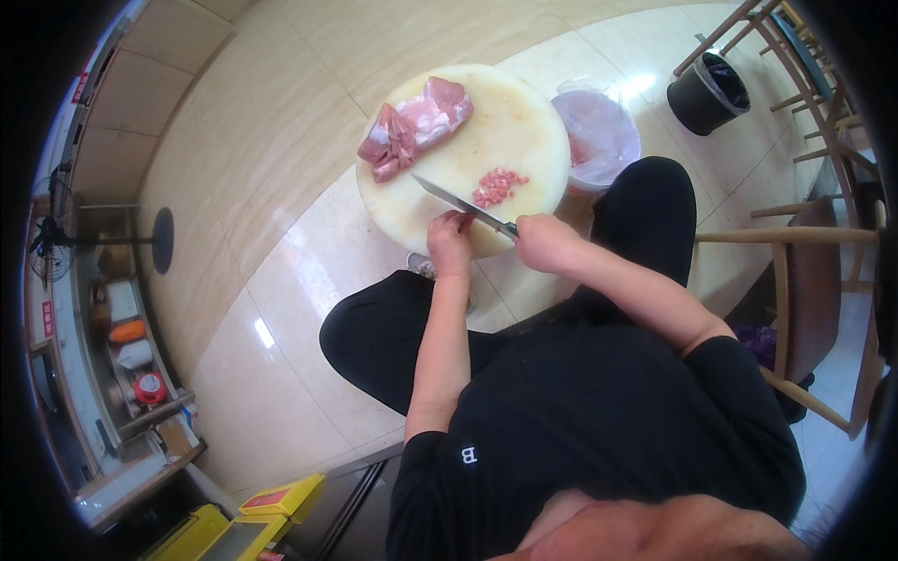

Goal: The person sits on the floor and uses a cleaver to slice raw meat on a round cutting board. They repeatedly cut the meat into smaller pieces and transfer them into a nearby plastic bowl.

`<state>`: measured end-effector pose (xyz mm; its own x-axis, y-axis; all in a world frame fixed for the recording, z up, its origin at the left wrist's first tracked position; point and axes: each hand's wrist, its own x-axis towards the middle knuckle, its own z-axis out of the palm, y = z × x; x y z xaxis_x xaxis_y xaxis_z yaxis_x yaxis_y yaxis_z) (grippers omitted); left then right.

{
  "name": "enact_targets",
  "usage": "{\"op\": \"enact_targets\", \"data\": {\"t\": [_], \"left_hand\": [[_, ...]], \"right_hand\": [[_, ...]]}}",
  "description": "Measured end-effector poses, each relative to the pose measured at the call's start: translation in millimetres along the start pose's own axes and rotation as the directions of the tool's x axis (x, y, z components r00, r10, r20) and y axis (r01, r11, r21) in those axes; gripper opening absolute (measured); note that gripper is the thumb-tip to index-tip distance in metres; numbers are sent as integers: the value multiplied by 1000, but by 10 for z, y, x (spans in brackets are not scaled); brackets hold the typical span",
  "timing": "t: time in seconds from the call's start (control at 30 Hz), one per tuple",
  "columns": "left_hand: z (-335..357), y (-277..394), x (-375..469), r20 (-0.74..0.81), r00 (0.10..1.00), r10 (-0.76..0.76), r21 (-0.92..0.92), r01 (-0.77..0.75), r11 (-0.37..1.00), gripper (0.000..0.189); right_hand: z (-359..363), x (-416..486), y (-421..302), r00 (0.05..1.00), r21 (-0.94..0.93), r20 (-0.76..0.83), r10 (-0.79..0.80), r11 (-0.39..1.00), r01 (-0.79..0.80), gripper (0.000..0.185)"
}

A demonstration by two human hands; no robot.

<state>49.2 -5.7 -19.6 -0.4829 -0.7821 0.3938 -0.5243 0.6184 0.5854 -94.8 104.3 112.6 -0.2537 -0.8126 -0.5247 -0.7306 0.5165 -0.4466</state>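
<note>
My right hand [547, 242] grips the dark handle of a kitchen knife [449, 199], its blade pointing up and left over a round, pale cutting board [519, 119]. Close below the blade, my left hand [450, 237] has its fingertips pinched together at the board's near edge; a small piece of meat seems to be between them, though it is mostly hidden. Small chopped meat pieces [499, 186] lie in a pile just beyond the blade. A large slab of raw meat [421, 127] rests at the board's far left.
A plastic-lined tub [605, 140] with some meat inside stands right of the board. Farther right are a black waste bin [701, 95] and wooden chairs [817, 280]. A fan [52, 231] and a shelf with packages [133, 336] are at left. My knees flank the board's near side.
</note>
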Motion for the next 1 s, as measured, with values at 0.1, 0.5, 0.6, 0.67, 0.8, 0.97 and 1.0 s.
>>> {"op": "enact_targets", "data": {"t": [0.1,0.5,0.6,0.67,0.8,0.97,1.0], "left_hand": [[43,5,-7,22,999,32,30,-33,999,6],[-35,-67,-3,21,994,-110,-44,111,993,6],[-74,-4,12,60,990,-128,-39,130,991,6],[-72,-6,-6,56,990,-133,-37,135,990,6],[-2,-3,-18,16,996,-89,-24,89,996,5],[41,-44,-16,94,972,-215,-55,221,974,3],[39,-49,15,101,979,-180,-46,185,982,4]], "right_hand": [[34,88,-36,998,-20,23,-51,998,52,20],[-7,199,-53,999,14,-29,-45,999,45,22],[-2,53,-50,999,26,-45,-18,999,19,22],[5,32,-68,999,24,-22,-26,999,26,22],[94,150,-42,997,-6,33,-75,997,75,21],[-11,298,-208,993,77,-7,-116,990,116,24],[9,344,-195,993,84,-42,-113,990,116,22]]}}
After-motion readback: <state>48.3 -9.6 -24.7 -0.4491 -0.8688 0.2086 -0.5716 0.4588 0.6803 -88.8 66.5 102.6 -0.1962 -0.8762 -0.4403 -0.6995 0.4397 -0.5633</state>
